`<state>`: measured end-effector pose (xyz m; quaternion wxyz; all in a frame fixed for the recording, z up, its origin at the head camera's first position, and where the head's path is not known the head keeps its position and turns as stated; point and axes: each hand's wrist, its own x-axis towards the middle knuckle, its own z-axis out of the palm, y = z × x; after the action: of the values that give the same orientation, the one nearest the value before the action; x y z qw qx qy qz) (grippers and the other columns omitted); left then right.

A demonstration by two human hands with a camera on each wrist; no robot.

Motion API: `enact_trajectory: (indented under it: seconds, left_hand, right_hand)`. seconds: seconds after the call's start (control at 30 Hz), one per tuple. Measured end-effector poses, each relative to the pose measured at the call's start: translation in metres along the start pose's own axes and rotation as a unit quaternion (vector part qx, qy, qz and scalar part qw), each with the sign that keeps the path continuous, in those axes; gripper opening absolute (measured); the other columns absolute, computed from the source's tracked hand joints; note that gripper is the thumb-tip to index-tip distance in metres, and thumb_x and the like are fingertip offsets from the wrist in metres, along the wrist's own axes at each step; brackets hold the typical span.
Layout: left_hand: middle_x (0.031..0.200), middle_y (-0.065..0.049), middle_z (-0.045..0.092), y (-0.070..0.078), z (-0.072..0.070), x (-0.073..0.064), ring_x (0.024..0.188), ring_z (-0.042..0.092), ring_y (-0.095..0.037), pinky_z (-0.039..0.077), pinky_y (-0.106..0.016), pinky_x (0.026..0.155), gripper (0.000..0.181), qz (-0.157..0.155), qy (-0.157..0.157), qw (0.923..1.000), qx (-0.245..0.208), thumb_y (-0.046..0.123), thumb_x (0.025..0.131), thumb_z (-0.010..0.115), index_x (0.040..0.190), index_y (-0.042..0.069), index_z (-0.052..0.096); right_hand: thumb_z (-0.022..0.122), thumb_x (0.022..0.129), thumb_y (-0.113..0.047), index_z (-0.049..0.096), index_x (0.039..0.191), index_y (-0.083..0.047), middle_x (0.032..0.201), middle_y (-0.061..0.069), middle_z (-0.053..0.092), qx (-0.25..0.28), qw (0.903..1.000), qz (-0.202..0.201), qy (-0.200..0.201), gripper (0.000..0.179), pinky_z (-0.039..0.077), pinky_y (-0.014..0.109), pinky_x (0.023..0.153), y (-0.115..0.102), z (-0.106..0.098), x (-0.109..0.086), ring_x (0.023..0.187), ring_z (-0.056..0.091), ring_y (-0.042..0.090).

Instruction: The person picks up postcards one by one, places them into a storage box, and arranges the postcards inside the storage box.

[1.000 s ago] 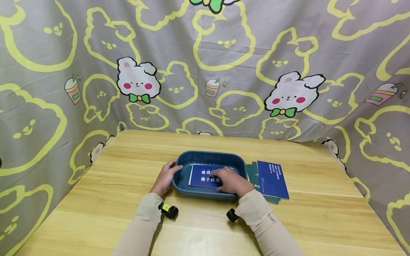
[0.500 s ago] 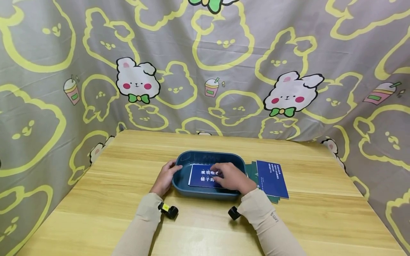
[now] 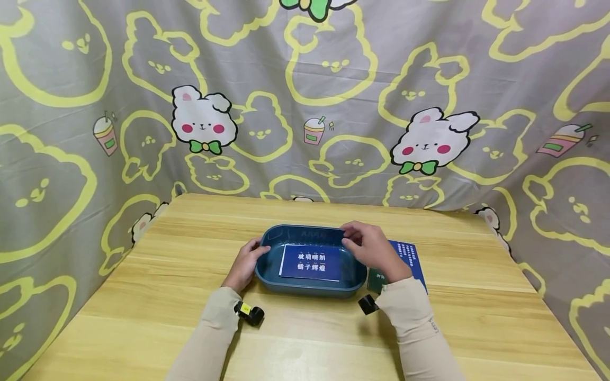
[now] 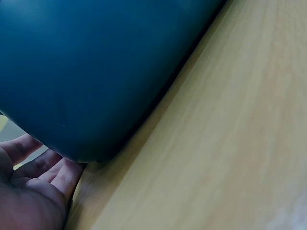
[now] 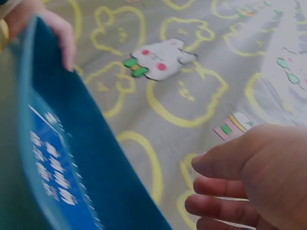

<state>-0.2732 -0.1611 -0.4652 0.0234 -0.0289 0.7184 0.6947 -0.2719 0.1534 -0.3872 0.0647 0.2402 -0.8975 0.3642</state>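
A dark teal plastic basin sits on the table. Inside it lies a blue card with white Chinese characters, a white edge showing beneath its left side. My left hand holds the basin's left end, thumb over the rim and fingers outside; in the left wrist view those fingers lie against the basin's outer wall. Over the basin's right end is my right hand, fingers loosely bent and holding nothing. The right wrist view shows that hand's thumb apart from the basin wall.
Right of the basin, partly behind my right forearm, lie another blue card and a green one. The wooden table ends at a grey curtain with cartoon rabbits. Each wrist wears a black camera.
My right hand has lifted off the blue card in the basin and moved right and away to the basin's right end. The left hand stays on the rim.
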Motion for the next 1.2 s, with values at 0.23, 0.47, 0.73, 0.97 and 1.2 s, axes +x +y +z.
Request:
enact_trajectory:
  seconds: [0.23, 0.47, 0.73, 0.97, 1.2]
  left_hand:
    - [0.13, -0.02, 0.046, 0.0, -0.001, -0.001, 0.115, 0.046, -0.029, 0.042, -0.036, 0.094, 0.04, -0.004, 0.001, 1.0, 0.0, 0.012, 0.096, 0.054, 0.132, -0.005, 0.049]
    - [0.131, -0.02, 0.046, 0.0, -0.001, -0.002, 0.116, 0.045, -0.03, 0.041, -0.038, 0.097, 0.041, -0.006, 0.002, 1.0, -0.002, 0.012, 0.096, 0.054, 0.133, -0.006, 0.048]
    - [0.131, -0.022, 0.045, 0.007, 0.0, -0.006, 0.116, 0.045, -0.03, 0.039, -0.04, 0.098, 0.04, -0.006, -0.009, 0.9998, -0.015, 0.009, 0.097, 0.053, 0.133, -0.008, 0.047]
    - [0.129, -0.02, 0.046, 0.001, 0.0, -0.002, 0.115, 0.046, -0.03, 0.041, -0.038, 0.096, 0.039, 0.0, 0.0, 1.0, -0.006, 0.012, 0.096, 0.054, 0.131, -0.006, 0.049]
    - [0.128, -0.02, 0.047, 0.0, 0.0, -0.002, 0.114, 0.046, -0.03, 0.042, -0.037, 0.094, 0.038, 0.003, -0.004, 1.0, -0.007, 0.012, 0.097, 0.054, 0.13, -0.006, 0.05]
  right_hand:
    - [0.067, 0.089, -0.002, 0.062, 0.12, 0.0, 0.112, 0.02, 0.063, 0.0, 0.9966, 0.046, 0.069, 0.031, 0.055, 0.044, 0.075, 0.019, -0.02, -0.007, 0.095, 0.064, 0.032]
    - [0.07, 0.082, 0.006, 0.062, 0.118, 0.003, 0.116, 0.023, 0.058, 0.02, 0.9886, 0.112, 0.098, 0.037, 0.055, 0.042, 0.074, 0.045, -0.036, -0.016, 0.097, 0.062, 0.035]
    - [0.069, 0.086, -0.005, 0.059, 0.121, 0.003, 0.117, 0.025, 0.058, -0.006, 0.973, 0.207, 0.102, 0.037, 0.052, 0.042, 0.074, 0.068, -0.047, -0.025, 0.098, 0.058, 0.035]
    - [0.068, 0.089, -0.012, 0.052, 0.127, 0.008, 0.125, 0.033, 0.05, -0.02, 0.9528, 0.298, 0.055, 0.046, 0.046, 0.053, 0.086, 0.075, -0.047, -0.033, 0.107, 0.051, 0.045]
    - [0.074, 0.085, -0.024, 0.044, 0.128, 0.016, 0.118, 0.036, 0.05, -0.048, 0.921, 0.386, -0.02, 0.066, 0.047, 0.051, 0.085, 0.086, -0.05, -0.039, 0.095, 0.053, 0.04]
